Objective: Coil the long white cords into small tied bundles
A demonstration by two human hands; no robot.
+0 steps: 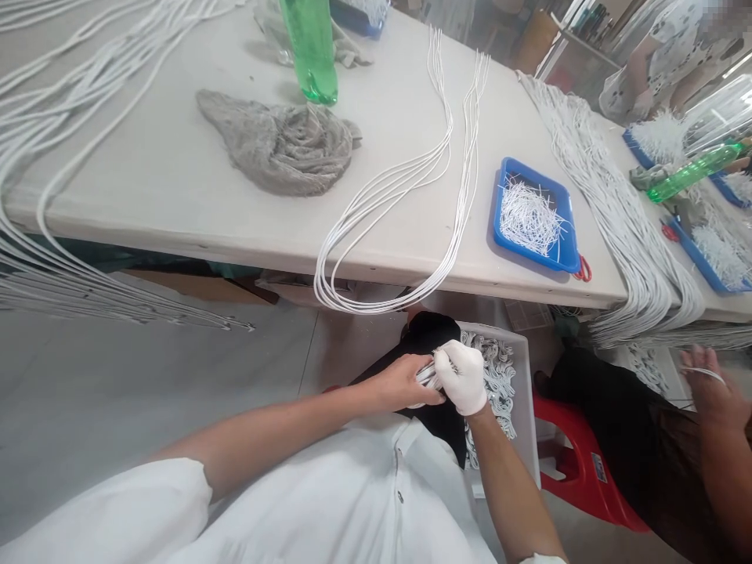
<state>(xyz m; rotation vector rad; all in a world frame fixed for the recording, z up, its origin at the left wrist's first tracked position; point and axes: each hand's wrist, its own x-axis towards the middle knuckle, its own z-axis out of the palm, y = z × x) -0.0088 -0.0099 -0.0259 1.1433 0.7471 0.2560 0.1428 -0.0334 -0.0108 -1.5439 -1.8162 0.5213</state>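
Fingers of left hand (405, 381) and right hand (462, 377) clasped bundled cords (431, 377) below the table edge (264, 254), seemingly mid-bundling, next needing firm tension.

Workshop: long worktable (391, 94), cable bundles (611, 196), blue trays (569, 227), co-workers (685, 51) alongside.

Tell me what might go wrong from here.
The cord loop hanging over the table edge could snag and slide off. The blue tray of white offcuts sits near that edge, so a bump might spill it. The cord bundle between the bare left hand and gloved right hand could loosen.
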